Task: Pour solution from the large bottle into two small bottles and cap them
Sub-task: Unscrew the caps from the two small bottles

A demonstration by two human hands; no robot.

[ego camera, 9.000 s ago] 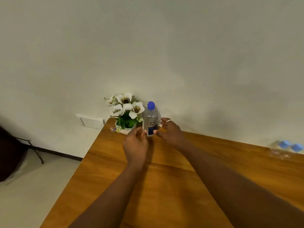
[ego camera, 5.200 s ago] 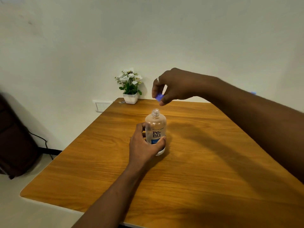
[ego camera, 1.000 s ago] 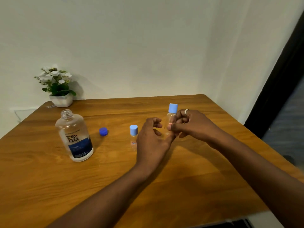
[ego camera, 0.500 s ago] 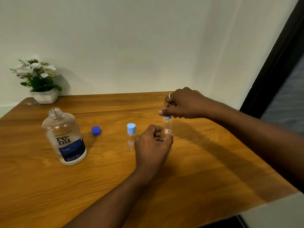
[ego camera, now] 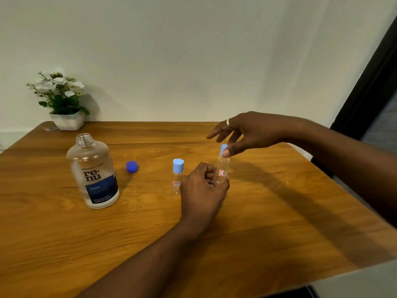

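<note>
Left hand [ego camera: 204, 186] curled around small bottle [ego camera: 223, 169], right hand [ego camera: 247, 132] pinching its light-blue cap [ego camera: 223, 149].

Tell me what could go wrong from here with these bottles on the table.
The large bottle stands uncapped, its dark blue cap lying apart; a stray arm could tip and spill it. The right hand pinches only the light blue cap of the small bottle held by the left hand; it could slip.

I see a desk [ego camera: 257, 222] of smooth, satin wood grain. The large bottle [ego camera: 93, 171] is clear glossy plastic; both small bottles [ego camera: 177, 179] [ego camera: 223, 168] are clear plastic with matt blue caps.
</note>
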